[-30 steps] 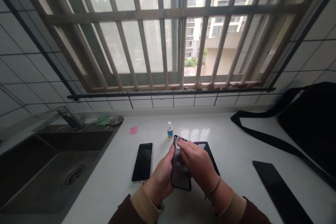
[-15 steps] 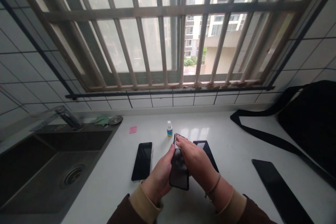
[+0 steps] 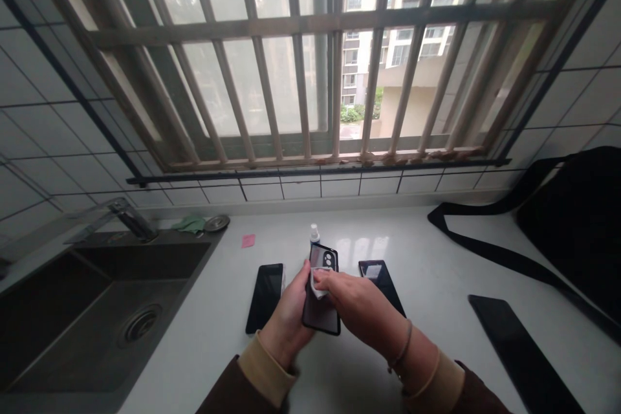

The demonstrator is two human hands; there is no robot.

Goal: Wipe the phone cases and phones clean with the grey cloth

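A dark translucent phone case point(image 3: 322, 319) with a black rim and camera cut-outs is tilted above the counter. My left hand point(image 3: 290, 310) is closed around its left side and lower part. Under the fingertips of my right hand point(image 3: 361, 297) a small white wipe point(image 3: 319, 283) lies pressed against the back of the case. Behind the case's top edge stands a small white bottle point(image 3: 314, 231), its lower part hidden. One dark phone point(image 3: 264, 297) lies left of my hands. To the right, a second dark phone point(image 3: 385, 284) is partly covered by my right hand.
A steel sink point(image 3: 194, 272) with a faucet point(image 3: 133, 220) is on the left, a green cloth point(image 3: 191, 224) by its back rim. A pink sticky note point(image 3: 248, 241) lies nearby. At right are a black flat strip point(image 3: 519, 349) and a black bag point(image 3: 577, 220) with a strap.
The case has shifted left and turned so its back and camera cut-outs show. My right hand has slid down with the wipe, which is now visible. The bottle is more covered.
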